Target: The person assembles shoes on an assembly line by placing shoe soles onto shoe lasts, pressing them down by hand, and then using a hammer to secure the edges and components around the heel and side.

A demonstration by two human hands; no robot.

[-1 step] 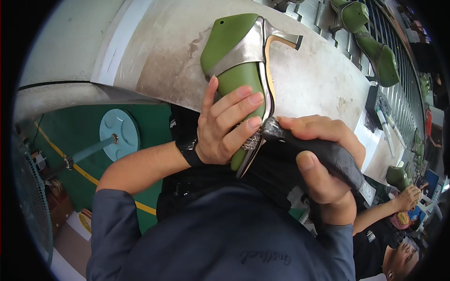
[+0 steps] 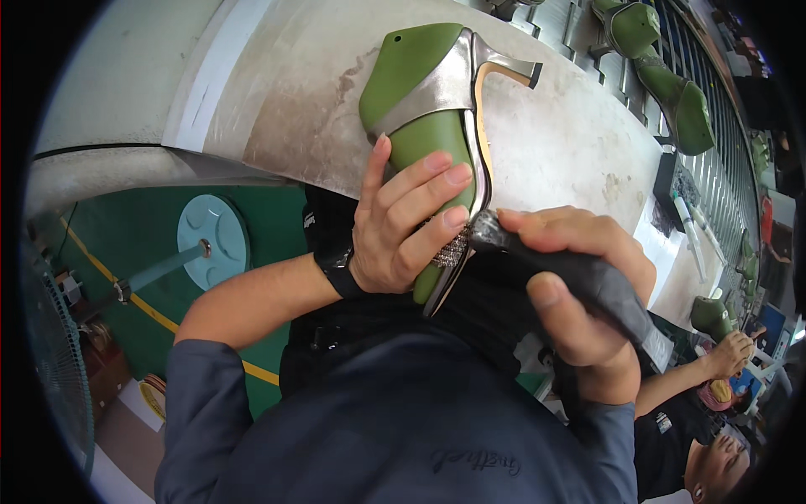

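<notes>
A silver high-heeled sandal [image 2: 445, 84] lies on its side over the table edge, fitted on a green shoe last [image 2: 420, 55]. Its heel points right, and a glittery strap [image 2: 452, 254] crosses near the toe. My left hand [image 2: 403, 223] is wrapped over the front of the last, gripping it together with the sandal. In my right hand [image 2: 588, 286] is a black tool [image 2: 579, 273] that looks wrapped, with a shiny grey tip. That tip is against or very close to the sole edge beside the strap; contact is hard to tell. The tool's exact kind does not show.
The worn metal table [image 2: 571, 139] spreads ahead. A black block [image 2: 672, 189] and white pens [image 2: 690, 231] sit at its right. More green lasts with shoes [image 2: 680, 101] stand on a roller conveyor. A person's hand [image 2: 730, 353] holds another last at far right. A fan [image 2: 59, 370] stands left.
</notes>
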